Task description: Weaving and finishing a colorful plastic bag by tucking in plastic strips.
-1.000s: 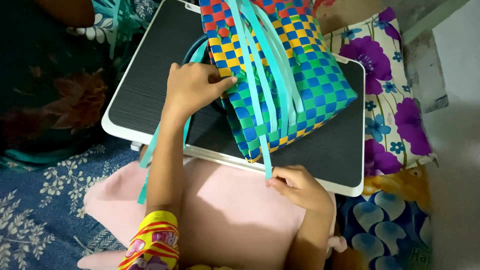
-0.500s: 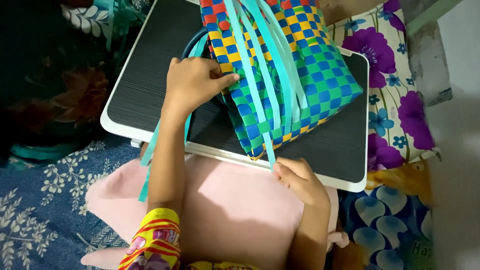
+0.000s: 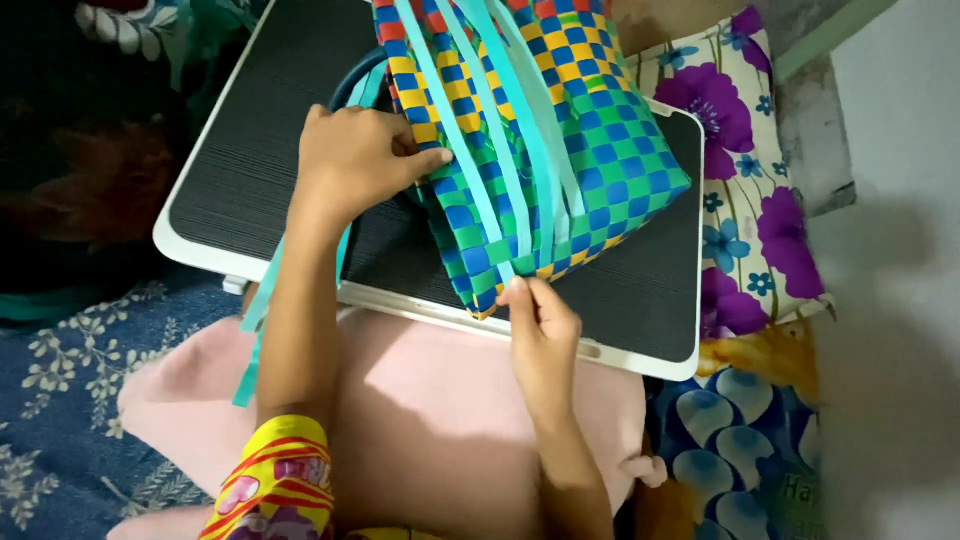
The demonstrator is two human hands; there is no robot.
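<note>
A woven basket [image 3: 600,160] in blue, green, yellow and red checks lies on a dark lap table [image 3: 250,170] with a white rim. Several loose light-teal strips [image 3: 470,130] run down over its side. My left hand [image 3: 360,160] presses on the basket's left edge, fingers closed around the weave there. At the basket's near bottom corner my right hand [image 3: 535,320] pinches the end of one teal strip. More teal strips [image 3: 255,320] hang off the table's front edge under my left forearm.
A pink cloth [image 3: 420,420] covers my lap below the table. Floral bedding, blue at the left [image 3: 60,400] and purple-flowered at the right [image 3: 730,110], surrounds it. A grey wall [image 3: 900,300] stands at the far right.
My right hand has moved up the strip to the basket's bottom corner, pulling the strip tighter. The basket has shifted slightly. My left hand stays on the left edge.
</note>
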